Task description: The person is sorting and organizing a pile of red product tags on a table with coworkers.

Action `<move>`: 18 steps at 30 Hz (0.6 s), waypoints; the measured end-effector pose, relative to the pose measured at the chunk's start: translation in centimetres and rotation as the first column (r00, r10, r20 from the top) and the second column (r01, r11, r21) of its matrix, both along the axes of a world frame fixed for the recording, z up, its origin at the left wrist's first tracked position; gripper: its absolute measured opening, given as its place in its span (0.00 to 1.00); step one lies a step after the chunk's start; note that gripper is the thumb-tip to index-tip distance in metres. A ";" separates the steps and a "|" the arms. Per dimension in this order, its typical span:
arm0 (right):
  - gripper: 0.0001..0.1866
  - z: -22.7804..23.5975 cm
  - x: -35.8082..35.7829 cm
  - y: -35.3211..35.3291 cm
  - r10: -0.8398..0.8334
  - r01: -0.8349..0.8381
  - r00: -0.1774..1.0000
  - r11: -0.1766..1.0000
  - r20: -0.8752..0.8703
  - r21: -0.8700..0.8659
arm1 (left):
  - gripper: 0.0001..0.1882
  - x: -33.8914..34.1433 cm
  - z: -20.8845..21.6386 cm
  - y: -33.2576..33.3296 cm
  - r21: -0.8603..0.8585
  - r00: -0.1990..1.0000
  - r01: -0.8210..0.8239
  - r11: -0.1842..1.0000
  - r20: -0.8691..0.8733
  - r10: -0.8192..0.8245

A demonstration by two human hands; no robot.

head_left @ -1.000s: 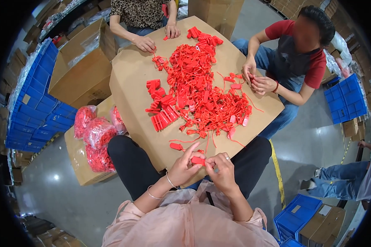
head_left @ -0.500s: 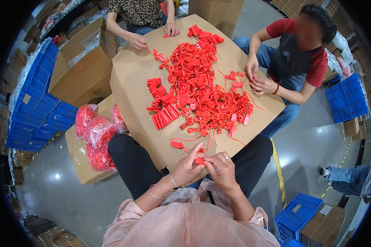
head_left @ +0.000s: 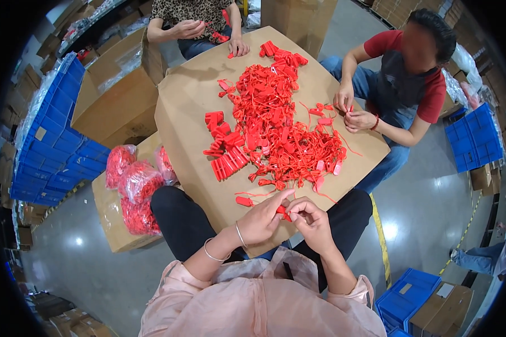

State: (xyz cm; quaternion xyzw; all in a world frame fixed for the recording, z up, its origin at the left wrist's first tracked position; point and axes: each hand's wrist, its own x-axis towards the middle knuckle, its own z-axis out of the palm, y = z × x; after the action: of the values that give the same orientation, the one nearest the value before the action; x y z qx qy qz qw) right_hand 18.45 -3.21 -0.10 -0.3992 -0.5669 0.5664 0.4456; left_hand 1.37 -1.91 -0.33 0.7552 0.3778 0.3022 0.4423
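Note:
Both of my hands meet over the near edge of a cardboard-topped table. Between them is a small red plastic tag, partly covered by fingers. My left hand grips it from the left, thumb and fingers closed round it. From the other side my right hand pinches it with thumb and forefinger. Just beyond my left hand lies another red tag with a thin cord. A large heap of red corded tags covers the middle, beside neat rows of red tags.
Across the table a co-worker's raised hand holds red cord; at right another co-worker's hands work on a red piece. Bagged red cords sit on a carton at left, near an open carton and blue crates.
My hands have shifted slightly right with the red tag, and my right hand has turned. The far co-worker's hand has lifted back from the table with a red corded piece.

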 end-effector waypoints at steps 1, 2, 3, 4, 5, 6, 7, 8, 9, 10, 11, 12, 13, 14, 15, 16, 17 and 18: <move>0.02 -0.1 -0.1 0.0 0.036 -0.051 0.986 0.994 -0.163 -0.094 | 0.32 -0.1 0.2 0.2 -0.040 1.000 0.028 0.999 -0.008 -0.029; 0.02 -0.1 -0.2 0.0 0.035 -0.051 0.986 0.995 -0.163 -0.091 | 0.32 -0.1 0.1 0.3 -0.036 1.000 0.029 0.999 -0.008 -0.029; 0.02 -0.3 -0.3 -0.2 0.060 -0.076 0.983 0.993 -0.171 -0.092 | 0.32 -0.1 -0.1 0.2 0.008 0.999 0.030 1.000 -0.037 -0.029; 0.03 -0.3 -0.3 -0.2 0.084 -0.102 0.980 0.990 -0.179 -0.093 | 0.31 -0.1 -0.2 0.2 0.052 0.997 0.032 0.998 -0.066 -0.028; 0.03 -0.3 -0.2 -0.1 0.084 -0.101 0.980 0.991 -0.178 -0.091 | 0.31 -0.1 -0.2 0.1 0.054 0.997 0.032 0.998 -0.066 -0.029; 0.03 -0.2 -0.1 0.1 0.047 -0.095 0.967 0.978 -0.249 -0.184 | 0.31 -0.3 -0.1 0.1 -0.101 0.999 0.042 0.994 0.033 -0.038; 0.03 -0.1 0.1 0.3 0.004 -0.095 0.949 0.957 -0.315 -0.275 | 0.30 -0.4 0.0 0.1 -0.252 0.991 0.066 0.966 0.133 -0.033; 0.03 -0.1 0.1 0.4 0.007 -0.098 0.948 0.958 -0.317 -0.270 | 0.30 -0.4 -0.5 0.0 -0.247 0.991 0.064 0.967 0.131 -0.032; 0.04 -0.1 0.0 0.7 -0.102 -0.083 0.874 0.932 -0.475 -0.353 | 0.27 -0.5 -1.6 0.1 -0.359 0.943 0.059 0.931 0.326 0.066; 0.04 0.0 -0.1 0.9 -0.224 -0.081 0.766 0.896 -0.602 -0.436 | 0.23 -0.4 -2.3 0.2 -0.463 0.850 0.087 0.882 0.496 0.176; 0.04 0.1 -0.1 1.2 -0.219 -0.083 0.766 0.899 -0.605 -0.430 | 0.23 -0.7 -2.9 0.3 -0.457 0.850 0.085 0.885 0.496 0.175; 0.04 0.2 0.0 1.5 -0.288 -0.028 0.741 0.890 -0.607 -0.456 | 0.17 -1.0 -3.1 0.4 -0.569 0.871 0.136 0.811 0.458 0.175; 0.04 0.3 0.0 1.7 -0.354 0.026 0.712 0.876 -0.607 -0.482 | 0.13 -1.2 -3.2 0.4 -0.671 0.892 0.178 0.720 0.419 0.170; 0.05 -0.4 0.4 2.0 -0.355 0.055 0.716 0.887 -0.601 -0.458 | 0.13 -1.4 -3.3 0.4 -0.667 0.892 0.179 0.723 0.420 0.167; 0.05 -0.7 0.6 2.2 -0.355 0.056 0.714 0.888 -0.603 -0.456 | 0.09 -1.6 -3.3 0.4 -0.677 0.911 0.136 0.724 0.372 0.177; 0.04 -0.9 0.8 2.3 -0.361 0.123 0.768 0.894 -0.528 -0.432 | 0.08 -1.8 -3.4 0.4 -0.683 0.928 0.091 0.724 0.323 0.187; 0.04 -1.2 0.9 2.5 -0.370 0.188 0.814 0.897 -0.448 -0.400 | 0.08 -1.9 -3.3 0.5 -0.681 0.928 0.091 0.726 0.322 0.185; 0.04 -1.7 1.0 2.6 -0.368 0.186 0.813 0.899 -0.451 -0.397 | 0.08 -2.0 -3.2 0.6 -0.723 0.924 0.039 0.690 0.290 0.251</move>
State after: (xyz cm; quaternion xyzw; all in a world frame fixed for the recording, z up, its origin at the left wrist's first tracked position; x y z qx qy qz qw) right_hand 19.45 -0.64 -1.77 -0.3819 -0.2569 0.6677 0.5851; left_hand -0.65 -1.33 -3.49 0.4289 0.4198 0.2916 0.7448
